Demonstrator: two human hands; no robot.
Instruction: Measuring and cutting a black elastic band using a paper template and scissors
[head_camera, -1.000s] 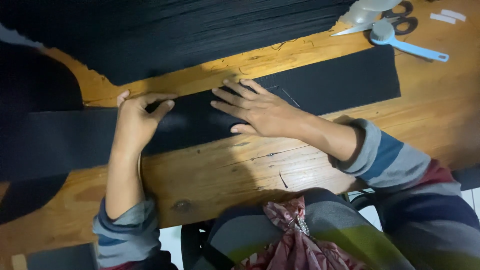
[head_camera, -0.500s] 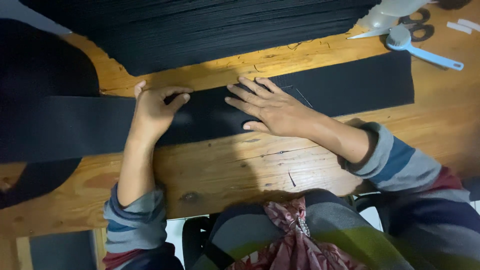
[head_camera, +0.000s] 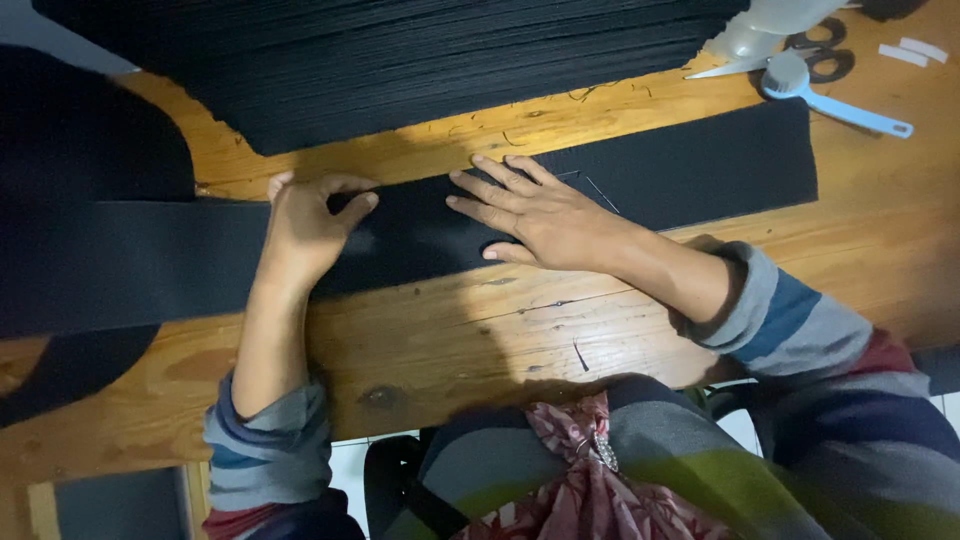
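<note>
A long black fabric strip (head_camera: 690, 170) lies across the wooden table (head_camera: 480, 340), running from far left to upper right. My left hand (head_camera: 305, 230) rests on the strip left of centre, fingers curled at its upper edge with thumb and forefinger close together. My right hand (head_camera: 535, 215) lies flat on the strip just to the right, fingers spread and pointing left. A thin white chalk line shows on the fabric beside the right hand.
A thick stack of black fabric (head_camera: 430, 60) fills the back of the table. Black scissors (head_camera: 815, 60), a white bottle (head_camera: 770, 25) and a pale blue scoop-like tool (head_camera: 830, 95) sit at the top right. A dark rounded fabric piece (head_camera: 80, 160) covers the left side.
The view has shifted, so the hands and strip sit further right and higher in the frame. Both hands stay pressed on the strip in much the same pose.
</note>
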